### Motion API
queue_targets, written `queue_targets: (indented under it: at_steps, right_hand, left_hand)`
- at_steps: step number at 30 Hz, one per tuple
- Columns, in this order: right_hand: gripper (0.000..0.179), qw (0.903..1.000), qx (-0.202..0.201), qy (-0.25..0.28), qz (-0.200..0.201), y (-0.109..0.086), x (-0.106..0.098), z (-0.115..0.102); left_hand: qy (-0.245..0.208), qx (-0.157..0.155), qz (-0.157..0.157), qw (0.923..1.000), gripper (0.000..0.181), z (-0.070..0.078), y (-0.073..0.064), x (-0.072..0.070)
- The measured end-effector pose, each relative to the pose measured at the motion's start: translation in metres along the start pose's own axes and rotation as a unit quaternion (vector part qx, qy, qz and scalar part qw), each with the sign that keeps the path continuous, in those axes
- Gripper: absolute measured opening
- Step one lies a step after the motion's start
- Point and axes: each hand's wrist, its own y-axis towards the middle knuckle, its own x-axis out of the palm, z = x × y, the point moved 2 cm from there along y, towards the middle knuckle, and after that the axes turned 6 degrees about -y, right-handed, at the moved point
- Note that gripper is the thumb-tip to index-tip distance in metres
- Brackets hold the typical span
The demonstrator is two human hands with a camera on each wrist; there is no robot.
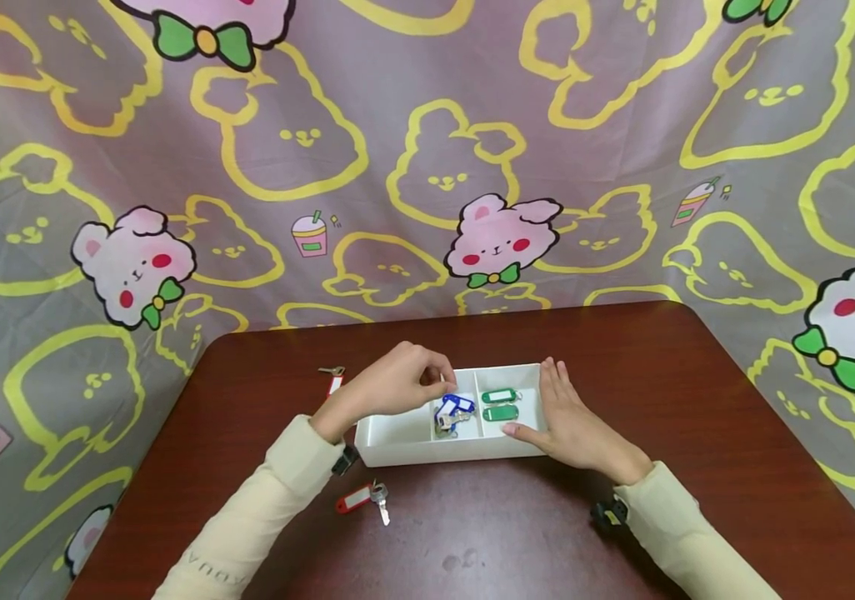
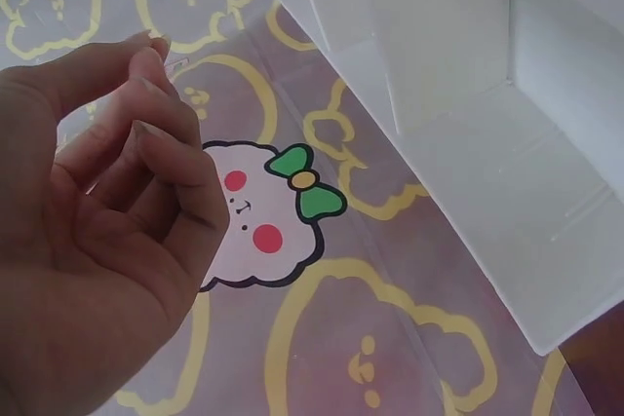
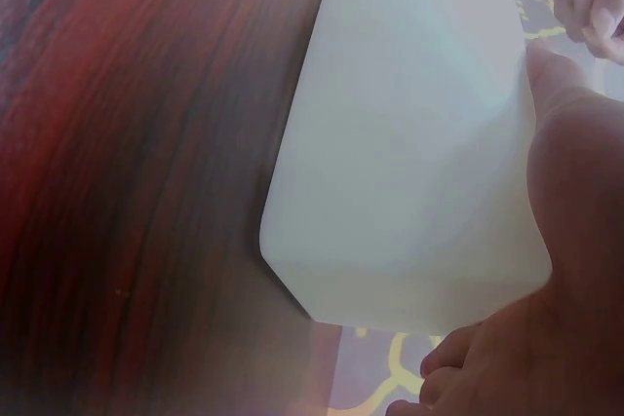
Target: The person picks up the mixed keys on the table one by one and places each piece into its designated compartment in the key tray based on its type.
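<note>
A white divided tray (image 1: 397, 455) stands on the table. In its middle compartment lie blue key tags (image 1: 460, 402) with keys (image 1: 454, 419); the right one has two green key tags (image 1: 500, 412). My left hand (image 1: 397, 379) hovers above the tray, its fingers loosely curled just over the blue tags. In the left wrist view, the thumb and index tips of that hand (image 2: 117, 192) come together with nothing visible between them. My right hand (image 1: 577, 425) rests on the tray's right end, fingers straight along it and thumb over the front rim.
A red key tag (image 1: 355, 498) with a key (image 1: 380, 500) lies in front of the tray. Behind my left forearm, another red tag (image 1: 335, 384) and its key (image 1: 332, 370) show partly. A patterned cloth (image 1: 397, 192) hangs behind the brown table (image 1: 517, 533).
</note>
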Motion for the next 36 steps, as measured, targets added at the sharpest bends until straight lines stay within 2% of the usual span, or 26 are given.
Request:
queue_targets:
  at_steps: [14, 22, 30, 36]
  right_hand:
    - [0.122, 1.0, -0.003, 0.003, 0.003, 0.0, 0.001, 0.0]
    - [0.122, 1.0, -0.005, 0.005, 0.003, -0.001, 0.002, 0.001]
    - [0.123, 1.0, -0.001, 0.007, 0.0, 0.0, 0.0, 0.001]
    - [0.124, 0.9999, 0.001, 0.01, -0.003, 0.0, 0.0, 0.0]
  left_hand:
    - [-0.003, 0.015, 0.018, 0.9997, 0.007, 0.004, -0.028, 0.007]
    - [-0.001, 0.007, 0.029, 0.9996, 0.007, 0.007, -0.049, 0.008]
    - [0.003, -0.006, 0.033, 0.9994, 0.007, 0.008, -0.061, 0.011]
    - [0.006, 0.0, 0.034, 0.9994, 0.014, 0.008, -0.071, 0.012]
